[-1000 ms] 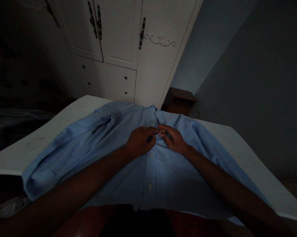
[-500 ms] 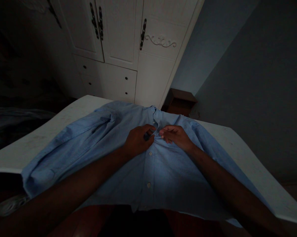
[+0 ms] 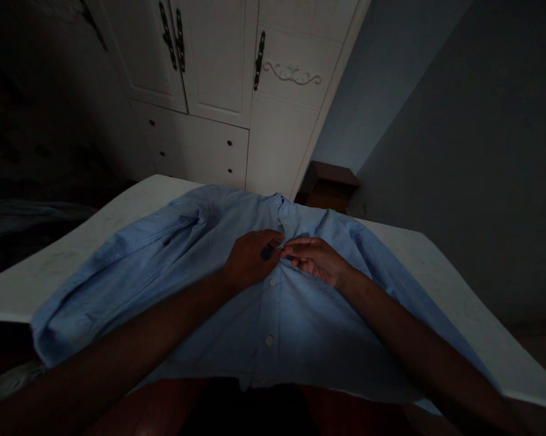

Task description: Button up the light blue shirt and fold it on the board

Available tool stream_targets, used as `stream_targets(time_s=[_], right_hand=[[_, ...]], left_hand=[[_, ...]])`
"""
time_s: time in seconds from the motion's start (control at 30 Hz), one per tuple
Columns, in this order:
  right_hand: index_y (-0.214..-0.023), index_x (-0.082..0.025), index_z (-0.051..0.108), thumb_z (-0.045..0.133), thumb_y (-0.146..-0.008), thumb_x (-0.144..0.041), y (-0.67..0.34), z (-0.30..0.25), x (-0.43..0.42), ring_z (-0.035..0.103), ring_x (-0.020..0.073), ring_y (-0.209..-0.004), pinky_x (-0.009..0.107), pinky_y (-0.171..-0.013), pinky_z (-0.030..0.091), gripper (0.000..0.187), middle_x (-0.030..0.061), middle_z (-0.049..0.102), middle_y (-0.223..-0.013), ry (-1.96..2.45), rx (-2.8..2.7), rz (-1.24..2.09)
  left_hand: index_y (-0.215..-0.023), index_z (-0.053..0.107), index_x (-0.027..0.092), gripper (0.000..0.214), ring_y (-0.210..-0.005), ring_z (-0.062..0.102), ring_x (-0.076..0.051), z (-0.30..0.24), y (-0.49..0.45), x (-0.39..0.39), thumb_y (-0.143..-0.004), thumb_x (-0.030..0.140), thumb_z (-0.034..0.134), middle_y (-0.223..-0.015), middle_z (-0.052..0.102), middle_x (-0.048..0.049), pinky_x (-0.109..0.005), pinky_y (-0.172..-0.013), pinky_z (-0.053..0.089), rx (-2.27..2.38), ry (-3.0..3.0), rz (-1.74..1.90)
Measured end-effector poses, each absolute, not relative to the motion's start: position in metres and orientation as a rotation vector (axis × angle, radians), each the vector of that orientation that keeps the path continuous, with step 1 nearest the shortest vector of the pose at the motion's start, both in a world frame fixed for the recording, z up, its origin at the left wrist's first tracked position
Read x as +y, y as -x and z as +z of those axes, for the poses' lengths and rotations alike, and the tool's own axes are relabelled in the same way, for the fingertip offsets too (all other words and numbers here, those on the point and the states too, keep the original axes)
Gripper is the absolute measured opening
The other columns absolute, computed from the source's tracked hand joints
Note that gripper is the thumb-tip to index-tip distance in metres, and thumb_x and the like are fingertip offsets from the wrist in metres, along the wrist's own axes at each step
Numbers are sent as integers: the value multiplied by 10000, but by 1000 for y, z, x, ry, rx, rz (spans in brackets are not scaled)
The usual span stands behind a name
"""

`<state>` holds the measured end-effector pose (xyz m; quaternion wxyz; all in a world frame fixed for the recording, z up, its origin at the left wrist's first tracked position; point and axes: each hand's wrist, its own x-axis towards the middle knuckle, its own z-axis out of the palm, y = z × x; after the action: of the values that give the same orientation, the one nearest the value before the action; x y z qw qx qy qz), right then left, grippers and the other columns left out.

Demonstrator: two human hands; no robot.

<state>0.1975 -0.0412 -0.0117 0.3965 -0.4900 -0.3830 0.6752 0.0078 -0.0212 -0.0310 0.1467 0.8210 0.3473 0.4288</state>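
A light blue button-up shirt (image 3: 173, 254) lies spread front-up on a white table (image 3: 73, 248), collar at the far side. My left hand (image 3: 248, 260) and my right hand (image 3: 316, 260) meet on the shirt's button placket just below the collar. Both hands pinch the placket fabric between thumb and fingers, their fingertips almost touching. White buttons (image 3: 269, 340) run down the closed placket toward me. The left sleeve lies bunched toward the table's left end.
A white wardrobe (image 3: 236, 72) with dark handles and small drawers stands behind the table. A brown wooden stand (image 3: 330, 184) sits by the grey wall. Dark bedding (image 3: 23, 224) lies at the left. The room is dim.
My right hand has turned from lying flat on the shirt to pinching the placket, and it has shifted slightly left toward my left hand. The shirt slid a little left.
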Motion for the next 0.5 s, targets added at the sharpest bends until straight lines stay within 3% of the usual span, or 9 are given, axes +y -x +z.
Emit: stream_targets(time_s=[0.4, 0.5], right_hand=[[-729, -129, 713, 895, -542, -306, -199, -10, -37, 569, 56, -494, 151, -429, 413, 315, 43, 725, -751, 1250, -1065, 1760], [-735, -134, 716, 876, -567, -276, -198, -9, -36, 559, 58, -483, 153, -409, 391, 272, 47, 726, -742, 1271, -1067, 1759]], left_hand=[[-1037, 630, 186, 246, -814, 671, -166, -28, -7, -21, -817, 294, 611, -905, 714, -45, -306, -777, 541, 922, -2366, 1257], [-941, 657, 171, 201, -792, 645, -172, -25, -7, -18, -841, 335, 598, -857, 694, -53, -316, -758, 527, 983, -2369, 1213]])
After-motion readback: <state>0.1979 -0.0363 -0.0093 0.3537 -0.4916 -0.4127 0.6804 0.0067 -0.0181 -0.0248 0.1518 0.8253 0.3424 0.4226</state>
